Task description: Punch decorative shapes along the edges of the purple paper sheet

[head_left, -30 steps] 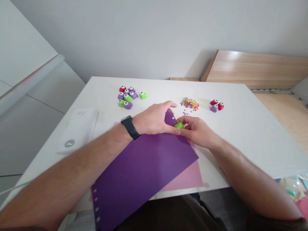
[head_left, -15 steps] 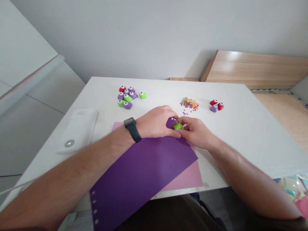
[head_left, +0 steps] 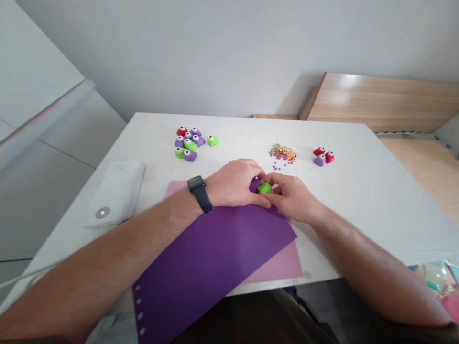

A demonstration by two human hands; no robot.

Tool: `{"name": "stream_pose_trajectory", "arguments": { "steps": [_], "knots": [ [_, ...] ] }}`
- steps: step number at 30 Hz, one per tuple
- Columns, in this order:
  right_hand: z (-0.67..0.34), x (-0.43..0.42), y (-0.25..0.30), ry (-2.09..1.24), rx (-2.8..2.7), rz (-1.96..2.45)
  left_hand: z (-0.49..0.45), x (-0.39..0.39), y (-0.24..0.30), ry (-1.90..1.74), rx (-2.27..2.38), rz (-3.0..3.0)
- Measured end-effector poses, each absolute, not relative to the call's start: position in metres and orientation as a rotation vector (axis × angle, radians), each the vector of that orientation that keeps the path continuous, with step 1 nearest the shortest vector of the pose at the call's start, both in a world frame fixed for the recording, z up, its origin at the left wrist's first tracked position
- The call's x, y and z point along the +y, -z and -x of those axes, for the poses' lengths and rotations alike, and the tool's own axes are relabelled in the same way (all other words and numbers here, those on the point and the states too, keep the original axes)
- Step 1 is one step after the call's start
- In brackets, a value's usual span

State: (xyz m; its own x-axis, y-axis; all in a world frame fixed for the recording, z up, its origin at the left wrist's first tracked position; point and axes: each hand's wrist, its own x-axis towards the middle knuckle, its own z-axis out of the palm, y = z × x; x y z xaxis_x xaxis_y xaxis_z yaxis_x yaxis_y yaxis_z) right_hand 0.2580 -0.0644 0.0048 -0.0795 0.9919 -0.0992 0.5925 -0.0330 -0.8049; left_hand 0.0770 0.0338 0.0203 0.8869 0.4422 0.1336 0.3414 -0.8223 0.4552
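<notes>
A dark purple paper sheet (head_left: 215,253) lies slanted across the white table (head_left: 376,191), on top of a pink sheet (head_left: 279,267). My left hand (head_left: 234,184), a dark watch on its wrist, presses on the purple sheet's far corner with fingers curled. My right hand (head_left: 292,196) pinches a small green paper punch (head_left: 265,188) at that same corner. Both hands touch at the punch. Small punched holes run along the sheet's near left edge.
A cluster of several purple, green and red punches (head_left: 189,141) sits far left, with three more punches (head_left: 322,157) at the far right. A heap of coloured paper bits (head_left: 283,153) lies between them. A white pouch (head_left: 114,193) rests at the left edge. A wooden board (head_left: 380,102) leans behind.
My left fingers curled in over the purple sheet's corner, and the sheet slid slightly toward me and left. The right hand kept the green punch at the corner.
</notes>
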Motion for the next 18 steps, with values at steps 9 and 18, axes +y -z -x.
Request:
{"name": "stream_pose_trajectory", "arguments": {
  "steps": [9,18],
  "knots": [
    [-0.2576,-0.063,-0.0025,-0.926,-1.746,1.663,-0.0775,0.033,-0.0186,-0.357,0.526,-2.636],
    [-0.2571,-0.0635,0.0009,-0.889,-1.764,1.665,-0.0775,0.0336,-0.0197,-0.342,0.513,-2.694]
  ]
}}
